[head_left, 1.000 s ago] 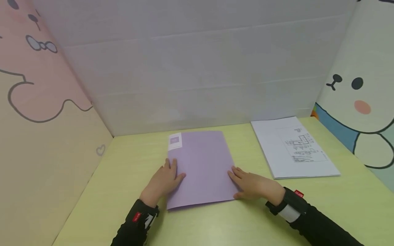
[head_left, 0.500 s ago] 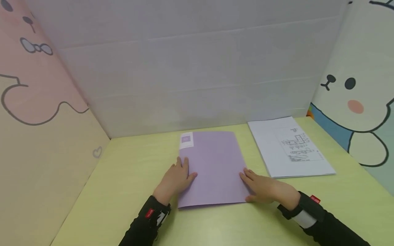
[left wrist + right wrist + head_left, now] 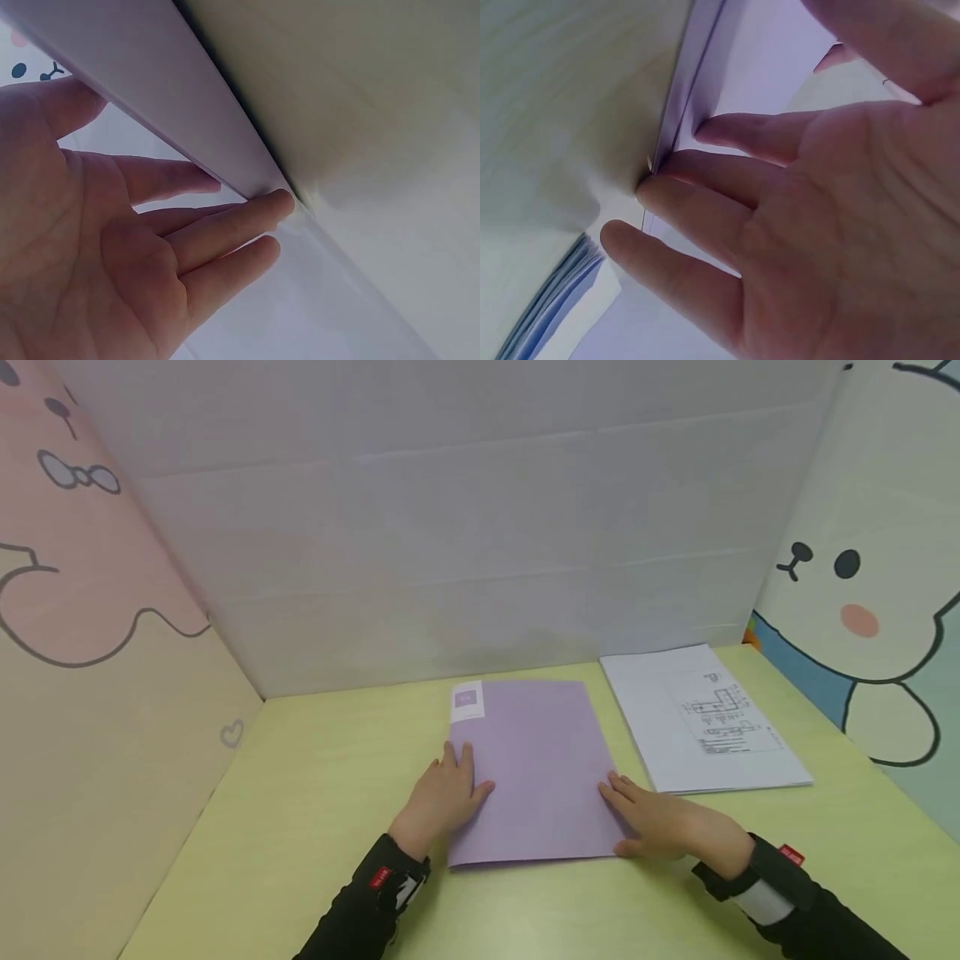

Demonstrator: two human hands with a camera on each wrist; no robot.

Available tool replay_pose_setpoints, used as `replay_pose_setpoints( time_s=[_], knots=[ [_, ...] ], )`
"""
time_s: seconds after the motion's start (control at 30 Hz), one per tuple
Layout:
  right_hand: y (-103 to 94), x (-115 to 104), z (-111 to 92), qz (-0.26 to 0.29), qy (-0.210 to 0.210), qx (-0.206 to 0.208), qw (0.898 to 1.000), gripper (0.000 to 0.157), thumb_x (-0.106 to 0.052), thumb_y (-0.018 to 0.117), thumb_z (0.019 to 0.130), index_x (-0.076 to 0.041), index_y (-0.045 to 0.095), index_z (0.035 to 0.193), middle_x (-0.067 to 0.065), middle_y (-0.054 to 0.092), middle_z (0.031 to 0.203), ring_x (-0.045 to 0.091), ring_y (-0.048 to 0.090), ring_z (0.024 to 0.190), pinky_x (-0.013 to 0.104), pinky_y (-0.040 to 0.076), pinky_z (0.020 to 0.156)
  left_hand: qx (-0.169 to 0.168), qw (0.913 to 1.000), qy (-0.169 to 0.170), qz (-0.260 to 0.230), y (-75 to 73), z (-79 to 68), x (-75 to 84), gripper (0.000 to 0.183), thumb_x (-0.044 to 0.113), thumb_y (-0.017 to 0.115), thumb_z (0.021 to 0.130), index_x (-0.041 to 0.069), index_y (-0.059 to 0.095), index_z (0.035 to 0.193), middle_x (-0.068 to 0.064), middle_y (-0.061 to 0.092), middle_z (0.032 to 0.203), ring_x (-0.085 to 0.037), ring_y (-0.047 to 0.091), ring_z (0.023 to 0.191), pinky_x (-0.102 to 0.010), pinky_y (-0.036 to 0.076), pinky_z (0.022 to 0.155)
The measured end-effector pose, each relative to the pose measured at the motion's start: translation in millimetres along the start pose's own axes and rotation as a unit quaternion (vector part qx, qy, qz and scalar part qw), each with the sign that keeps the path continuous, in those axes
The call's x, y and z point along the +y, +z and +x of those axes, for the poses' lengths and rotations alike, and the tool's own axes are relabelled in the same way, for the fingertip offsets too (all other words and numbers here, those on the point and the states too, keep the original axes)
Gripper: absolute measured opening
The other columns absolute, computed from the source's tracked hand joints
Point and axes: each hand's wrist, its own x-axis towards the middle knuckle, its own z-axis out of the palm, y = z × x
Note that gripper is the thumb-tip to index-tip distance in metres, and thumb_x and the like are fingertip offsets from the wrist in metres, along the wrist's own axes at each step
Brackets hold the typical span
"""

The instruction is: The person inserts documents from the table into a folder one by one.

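A purple paper folder (image 3: 536,768) with a white label (image 3: 467,700) at its upper left corner lies flat on the table. My left hand (image 3: 442,797) rests along its left edge, thumb and fingertips on the cover. On the opposite side my right hand (image 3: 667,820) touches the right edge with extended fingers near the lower corner. In the left wrist view the left fingers (image 3: 225,225) lie loosely against the folder's side (image 3: 172,97). The right wrist view has the right fingers (image 3: 697,217) spread along the folder's edge (image 3: 686,82). Neither hand curls round it.
A stack of white paper (image 3: 697,718), its top sheet printed with a technical drawing, lies to the right of the folder on the yellow-green table (image 3: 337,760). A white panel (image 3: 450,527) stands behind, with cartoon-printed walls at left and right.
Both hands have slid the folder to the right, closer to the paper stack. The whole view has also shifted slightly, so the stack and walls appear a little further left.
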Motion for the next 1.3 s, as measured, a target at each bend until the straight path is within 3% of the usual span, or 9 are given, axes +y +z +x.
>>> replay_pose_setpoints(
  time_s=[0.3,0.67,1.07,1.17,1.3],
  knots=[
    [-1.1,-1,-1,0.008,-0.001,0.004,1.000,0.082,-0.037,0.064,0.082,0.010,0.030,0.140,0.033,0.022,0.146,0.044,0.022,0.132,0.057,0.031,0.103,0.000,0.9983,0.040,0.042,1.3,-7.1,9.2,0.074,0.049,0.042,0.093,-0.008,0.033,0.139,-0.039,0.030,0.139,-0.048,0.032,0.126,-0.054,0.034,0.103],
    [-1.4,0,0,0.010,0.003,0.001,1.000,0.083,-0.038,0.066,0.081,0.009,0.030,0.140,0.033,0.023,0.146,0.044,0.023,0.132,0.056,0.032,0.102,-0.012,0.9866,0.102,0.127,-1.7,-27.3,39.5,0.080,0.059,0.039,0.089,-0.004,0.038,0.139,-0.035,0.032,0.141,-0.046,0.030,0.128,-0.051,0.036,0.103],
    [-0.4,-1,-1,-0.004,-0.001,0.008,1.000,0.081,-0.037,0.066,0.081,0.011,0.032,0.138,0.035,0.025,0.145,0.045,0.025,0.131,0.057,0.033,0.101,-0.044,0.9753,0.084,0.200,2.8,-38.0,64.1,0.112,0.083,0.041,0.066,0.001,0.036,0.142,-0.028,0.032,0.144,-0.041,0.030,0.130,-0.049,0.040,0.100],
    [-0.7,-2,-1,-0.005,0.000,0.008,1.000,0.081,-0.037,0.065,0.081,0.011,0.032,0.138,0.034,0.025,0.145,0.044,0.025,0.131,0.057,0.033,0.101,-0.047,0.9705,0.084,0.221,2.7,-39.6,66.1,0.114,0.084,0.044,0.063,0.003,0.037,0.141,-0.025,0.035,0.144,-0.039,0.033,0.129,-0.048,0.043,0.097],
    [-1.0,-3,0,-0.004,0.002,0.006,1.000,0.081,-0.037,0.066,0.081,0.010,0.032,0.138,0.034,0.025,0.145,0.044,0.024,0.131,0.057,0.032,0.101,-0.041,0.9651,0.096,0.240,2.6,-41.4,68.5,0.106,0.081,0.046,0.066,0.003,0.043,0.138,-0.021,0.042,0.141,-0.038,0.040,0.125,-0.047,0.048,0.091]
  ],
)
